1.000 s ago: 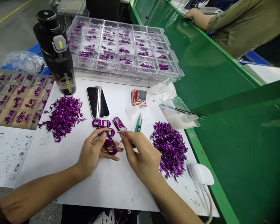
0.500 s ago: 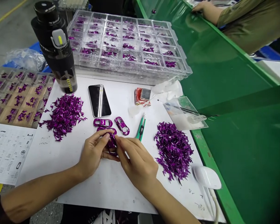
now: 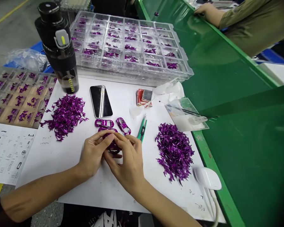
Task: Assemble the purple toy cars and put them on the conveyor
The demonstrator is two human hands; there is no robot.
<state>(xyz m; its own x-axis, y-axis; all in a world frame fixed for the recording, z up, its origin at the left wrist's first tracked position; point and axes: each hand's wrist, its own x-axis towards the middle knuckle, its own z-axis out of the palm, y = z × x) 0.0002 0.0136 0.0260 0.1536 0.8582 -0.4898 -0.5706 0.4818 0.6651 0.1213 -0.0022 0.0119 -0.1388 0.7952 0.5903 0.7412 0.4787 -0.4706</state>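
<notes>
My left hand (image 3: 93, 153) and my right hand (image 3: 127, 160) meet over a purple oval frame piece (image 3: 112, 145) at the middle of the white sheet (image 3: 104, 186). Fingers of both hands pinch that piece, which is mostly hidden under them. Two more purple oval frames (image 3: 104, 123) (image 3: 123, 125) lie just beyond my fingertips. A heap of small purple parts (image 3: 65, 115) sits to the left and another heap (image 3: 174, 150) to the right. A green-handled tool (image 3: 142, 128) lies beside my right hand.
A black phone (image 3: 100, 101), a dark bottle (image 3: 60, 47), stacked clear trays of purple parts (image 3: 130, 47), a second tray (image 3: 16, 96), a printed sheet (image 3: 7, 151), a white mouse-like object (image 3: 207, 177). A green conveyor (image 3: 227, 82) runs on the right, where another person's hand (image 3: 207, 12) rests.
My right hand has moved left and closed in on the purple frame that my left hand held; both hands now cover it.
</notes>
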